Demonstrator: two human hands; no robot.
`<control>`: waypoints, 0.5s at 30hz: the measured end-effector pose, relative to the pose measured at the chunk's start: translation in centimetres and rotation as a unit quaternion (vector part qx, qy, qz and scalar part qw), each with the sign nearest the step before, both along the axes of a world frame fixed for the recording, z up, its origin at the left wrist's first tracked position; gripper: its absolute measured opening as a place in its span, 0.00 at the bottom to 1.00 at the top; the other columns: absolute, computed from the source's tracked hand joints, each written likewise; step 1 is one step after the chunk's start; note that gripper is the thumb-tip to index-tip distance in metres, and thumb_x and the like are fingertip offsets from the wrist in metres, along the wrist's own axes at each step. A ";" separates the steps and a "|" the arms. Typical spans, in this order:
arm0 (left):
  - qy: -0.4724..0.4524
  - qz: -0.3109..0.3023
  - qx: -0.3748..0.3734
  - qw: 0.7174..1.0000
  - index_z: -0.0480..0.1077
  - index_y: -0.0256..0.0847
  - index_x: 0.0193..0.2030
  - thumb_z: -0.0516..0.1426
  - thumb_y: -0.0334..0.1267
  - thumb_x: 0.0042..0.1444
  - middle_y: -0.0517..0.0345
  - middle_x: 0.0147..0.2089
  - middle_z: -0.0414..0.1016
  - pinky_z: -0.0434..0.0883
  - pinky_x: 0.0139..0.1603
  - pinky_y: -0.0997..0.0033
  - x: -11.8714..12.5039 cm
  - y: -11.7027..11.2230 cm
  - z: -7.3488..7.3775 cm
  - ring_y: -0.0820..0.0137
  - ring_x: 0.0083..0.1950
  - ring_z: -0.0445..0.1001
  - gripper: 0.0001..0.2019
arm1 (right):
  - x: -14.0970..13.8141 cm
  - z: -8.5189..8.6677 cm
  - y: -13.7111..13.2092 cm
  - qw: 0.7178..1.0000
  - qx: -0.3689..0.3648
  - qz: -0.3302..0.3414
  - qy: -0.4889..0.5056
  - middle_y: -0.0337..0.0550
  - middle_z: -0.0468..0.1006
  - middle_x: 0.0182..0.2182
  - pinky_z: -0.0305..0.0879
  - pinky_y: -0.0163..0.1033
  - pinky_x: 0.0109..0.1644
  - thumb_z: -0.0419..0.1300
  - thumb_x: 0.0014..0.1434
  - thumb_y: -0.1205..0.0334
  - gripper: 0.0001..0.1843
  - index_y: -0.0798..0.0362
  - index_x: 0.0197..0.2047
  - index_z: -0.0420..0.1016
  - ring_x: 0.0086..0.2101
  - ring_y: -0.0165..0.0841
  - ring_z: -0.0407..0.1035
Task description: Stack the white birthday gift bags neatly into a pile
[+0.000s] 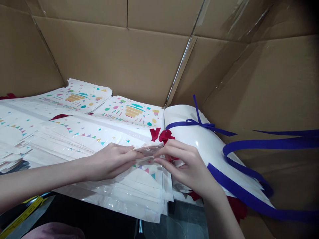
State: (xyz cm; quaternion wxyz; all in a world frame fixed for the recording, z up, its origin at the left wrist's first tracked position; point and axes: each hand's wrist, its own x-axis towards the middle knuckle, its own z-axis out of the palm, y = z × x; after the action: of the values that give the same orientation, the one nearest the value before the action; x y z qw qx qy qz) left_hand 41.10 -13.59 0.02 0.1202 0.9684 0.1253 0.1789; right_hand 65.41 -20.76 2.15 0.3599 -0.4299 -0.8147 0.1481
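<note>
My left hand (107,162) reaches in from the left, its fingers closed on the upper edge of a thin, glossy white printed bag (149,171). On the right, thumb and fingers of my right hand (185,162) pinch the same edge. The bag lies on a stack of similar white pieces (142,202) with coloured bunting and stars. Clear film shines between the hands; whether it is part of the bag I cannot tell. Small red ribbon scraps (166,135) lie just beyond my right fingers.
Behind stand tall cardboard walls (112,56). More stacks with birthday print (133,111) lie at the back and left. To the right, curved white sheets (196,142) carry a tied blue ribbon (193,122), with a loose blue ribbon (239,147) beside them. A yellow strip (22,215) is at lower left.
</note>
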 end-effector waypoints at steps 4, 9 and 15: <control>0.001 0.000 -0.035 0.999 0.57 0.49 0.65 0.45 0.28 0.66 0.56 0.58 0.72 0.73 0.46 0.71 -0.1 0.2 -0.3 0.69 0.49 0.76 0.23 | 0.4 0.1 -0.2 0.984 -0.152 0.013 -0.093 0.37 0.75 0.36 0.63 0.35 0.38 0.73 0.46 0.57 0.19 0.50 0.41 0.75 0.37 0.33 0.68; 0.035 -0.013 -0.024 0.999 0.65 0.48 0.59 0.45 0.25 0.63 0.56 0.56 0.73 0.72 0.42 0.72 -0.1 0.3 0.3 0.69 0.48 0.76 0.22 | -0.1 -0.8 0.6 0.965 -0.214 0.019 -0.149 0.37 0.74 0.50 0.63 0.40 0.50 0.76 0.41 0.60 0.35 0.41 0.53 0.75 0.50 0.39 0.67; 0.046 -0.021 -0.028 0.998 0.67 0.41 0.57 0.52 0.49 0.66 0.49 0.49 0.75 0.73 0.42 0.66 -0.1 0.1 0.4 0.62 0.46 0.76 0.19 | -0.1 -0.9 0.9 0.974 -0.169 0.017 -0.149 0.40 0.78 0.39 0.65 0.38 0.44 0.69 0.52 0.53 0.17 0.44 0.46 0.81 0.41 0.35 0.70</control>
State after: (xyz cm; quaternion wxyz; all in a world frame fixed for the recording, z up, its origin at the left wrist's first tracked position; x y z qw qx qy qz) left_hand 40.98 -13.48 0.44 0.1452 0.9743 0.1153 0.1275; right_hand 65.29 -19.86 1.26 0.1538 -0.4880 -0.8295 0.2238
